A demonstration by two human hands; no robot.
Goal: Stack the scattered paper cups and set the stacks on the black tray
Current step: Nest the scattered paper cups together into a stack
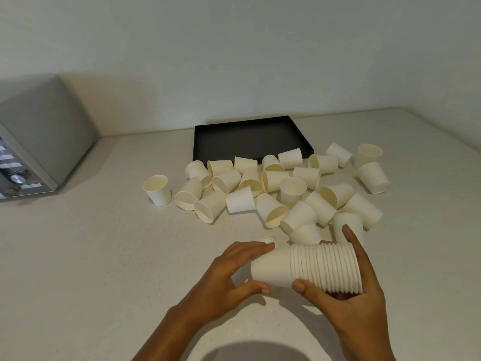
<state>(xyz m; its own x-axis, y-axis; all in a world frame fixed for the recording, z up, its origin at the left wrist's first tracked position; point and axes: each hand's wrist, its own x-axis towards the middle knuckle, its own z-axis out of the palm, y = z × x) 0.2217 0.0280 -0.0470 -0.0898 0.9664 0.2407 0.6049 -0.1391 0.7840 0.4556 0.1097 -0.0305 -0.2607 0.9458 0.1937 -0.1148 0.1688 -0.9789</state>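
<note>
1. The stack (pixel 307 267) of nested white cups is held on its side just above the counter (pixel 91 256), near the front edge and in front of the loose pile.
2. Its long axis runs left to right: the closed bottom points left, the packed rims point right.
3. The left hand (pixel 229 277) grips the bottom end, fingers curled over the top and thumb underneath.
4. The right hand (pixel 348 290) grips the rim end, thumb below, fingers wrapped round the open mouth, forefinger raised behind it.
5. The two hands are apart, one at each end of the stack, both clamped on it.
6. Just behind the stack, partly hidden by it, a small cup (pixel 267 239) shows only its rim.
7. Beyond that lies the pile (pixel 281 188) of scattered cups, most tipped on their sides and pointing every way, many touching or leaning on one another.
8. A few stand upright: one cup (pixel 157 190) alone at the left of the pile, another at the far right.
9. The pile lies between the stack and the tray (pixel 247 136), with its rearmost cups against the tray's front rim.
10. The black tray sits flat against the back wall (pixel 234 48); what shows of its floor is bare.
11. A grey oven (pixel 39 136) with a knob stands at far left, well apart from the cups.
</note>
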